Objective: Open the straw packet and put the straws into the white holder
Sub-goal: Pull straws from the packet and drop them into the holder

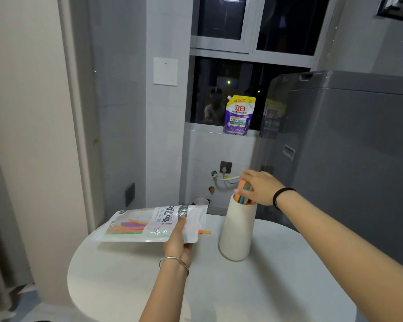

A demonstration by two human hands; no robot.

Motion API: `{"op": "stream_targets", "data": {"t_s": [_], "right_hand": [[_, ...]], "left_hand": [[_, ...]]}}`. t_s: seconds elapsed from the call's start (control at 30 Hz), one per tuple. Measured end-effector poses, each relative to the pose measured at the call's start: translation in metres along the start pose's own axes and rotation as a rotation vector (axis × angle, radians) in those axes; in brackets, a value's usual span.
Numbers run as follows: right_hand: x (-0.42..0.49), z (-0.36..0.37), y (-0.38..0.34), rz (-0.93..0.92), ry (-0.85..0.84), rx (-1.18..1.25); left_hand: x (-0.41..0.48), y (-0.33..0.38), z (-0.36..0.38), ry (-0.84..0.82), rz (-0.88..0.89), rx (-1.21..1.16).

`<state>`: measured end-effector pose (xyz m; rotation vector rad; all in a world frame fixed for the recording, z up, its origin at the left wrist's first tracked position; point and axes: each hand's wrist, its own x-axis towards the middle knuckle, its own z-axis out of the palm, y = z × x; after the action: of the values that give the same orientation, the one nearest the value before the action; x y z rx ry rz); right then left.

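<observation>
Head view: left hand (177, 240) grip holds one packet (154, 225); right hand (260, 188) grip clasps straw bunch (244, 190) in one white holder (237, 231).

Round white table (277, 287) fills the near centre, pale matte top. Far behind it, a dark window (247, 73) with grey frames; faint reflections in the glass. On the sill stands a purple detergent refill pouch (239, 116), yellow top, upright and leaning against the pane. To the right, a grey washing machine (349, 147), lid raised, its glossy side reflecting the pouch. White blank wall plate (165, 71) on the grey tiled pillar left of the window. Lower on the wall: a dark socket (129, 194) at left, a small grey wall hook (225, 167) at centre, and a white hose (227, 178) just below it. Cream door frame (79, 135) at far left.
</observation>
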<state>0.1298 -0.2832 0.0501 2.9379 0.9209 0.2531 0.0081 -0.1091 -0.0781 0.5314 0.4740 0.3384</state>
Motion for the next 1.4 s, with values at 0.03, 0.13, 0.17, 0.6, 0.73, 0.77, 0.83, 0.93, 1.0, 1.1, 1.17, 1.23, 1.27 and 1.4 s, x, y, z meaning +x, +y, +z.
{"op": "stream_targets", "data": {"t_s": [0.03, 0.13, 0.17, 0.6, 0.73, 0.77, 0.83, 0.93, 1.0, 1.1, 1.17, 1.23, 1.27, 1.4], "right_hand": [[-0.002, -0.001, 0.0, 0.006, 0.014, 0.028], [-0.007, -0.005, -0.001, 0.019, 0.168, 0.208], [-0.008, -0.005, -0.003, 0.027, 0.188, 0.23], [-0.049, 0.032, -0.072, 0.19, 0.815, 1.101], [-0.069, 0.077, -0.124, 0.594, 0.464, 1.905], [-0.071, 0.087, -0.132, 0.684, 0.291, 2.131], [-0.074, 0.099, -0.142, 0.769, 0.01, 2.456], [-0.075, 0.108, -0.148, 0.73, -0.01, 2.585], [-0.075, 0.111, -0.15, 0.667, 0.037, 2.546], [-0.077, 0.116, -0.156, 0.676, 0.073, 2.449], [-0.079, 0.12, -0.16, 0.759, 0.086, 2.339], [-0.081, 0.121, -0.163, 0.802, 0.077, 2.177], [-0.082, 0.121, -0.164, 0.805, 0.071, 2.071], [-0.084, 0.12, -0.162, 0.654, 0.15, 1.801]], "left_hand": [[-0.001, 0.001, 0.0, -0.008, 0.003, 0.002], [-0.005, 0.004, 0.001, -0.022, 0.015, -0.021], [-0.007, 0.005, 0.001, -0.022, 0.018, -0.025], [-0.02, 0.009, 0.003, -0.021, 0.071, -0.017], [-0.017, 0.003, 0.0, 0.046, 0.211, 0.185], [-0.018, 0.001, 0.001, 0.056, 0.276, 0.262], [-0.019, -0.002, 0.004, 0.05, 0.387, 0.419], [-0.019, -0.009, 0.006, -0.003, 0.496, 0.633], [-0.022, -0.014, 0.007, -0.032, 0.553, 0.733], [-0.023, -0.016, 0.005, -0.039, 0.597, 0.8], [-0.022, -0.013, 0.004, -0.026, 0.58, 0.775], [-0.022, -0.008, 0.002, -0.006, 0.554, 0.708], [-0.022, -0.005, 0.001, 0.017, 0.541, 0.667], [-0.018, 0.007, -0.009, 0.144, 0.454, 0.447]]}}
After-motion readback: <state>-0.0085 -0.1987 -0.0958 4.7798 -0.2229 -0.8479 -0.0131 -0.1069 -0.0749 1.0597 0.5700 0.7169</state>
